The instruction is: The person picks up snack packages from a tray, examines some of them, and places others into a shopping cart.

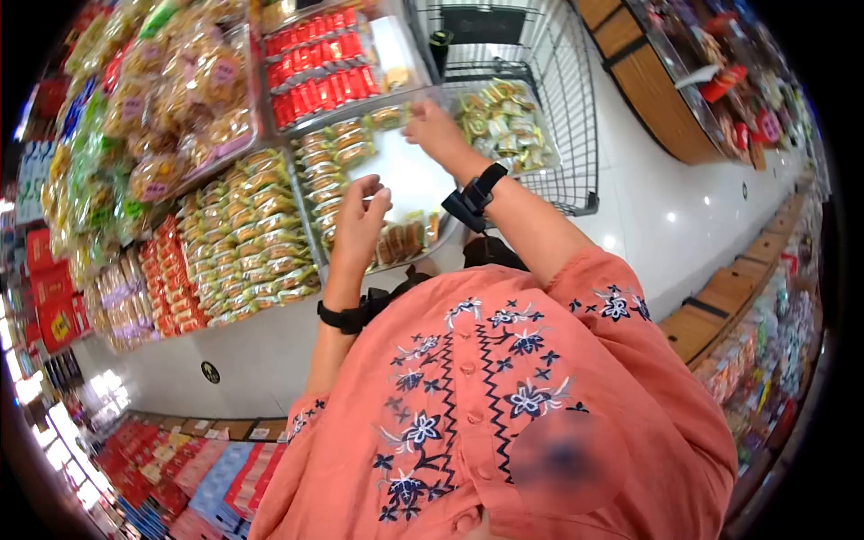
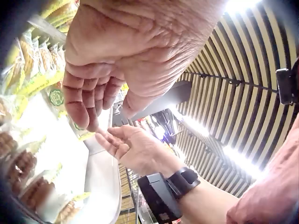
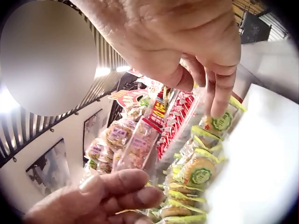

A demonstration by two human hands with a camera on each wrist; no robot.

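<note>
A clear-sided display tray [image 1: 396,180] with a white base holds rows of individually wrapped round biscuits [image 1: 319,171] along its left side. At its far end, my right hand [image 1: 438,135] reaches over a wrapped biscuit [image 1: 390,115]. In the right wrist view, a fingertip is right at a packet with a green round label [image 3: 219,122]. My left hand [image 1: 360,220] hovers over the tray's near left part, fingers loosely bent with nothing between them. Several brown wrapped pastries [image 1: 400,241] stand at the tray's near edge.
Red-wrapped sweets [image 1: 324,67] fill the tray beyond. Bagged snacks [image 1: 180,90] are piled to the left, above packed biscuit rows [image 1: 252,238]. A shopping cart [image 1: 571,108] stands at the right, beside a bin of green-and-white packets [image 1: 504,126]. Wooden-sided shelves [image 1: 666,99] line the aisle.
</note>
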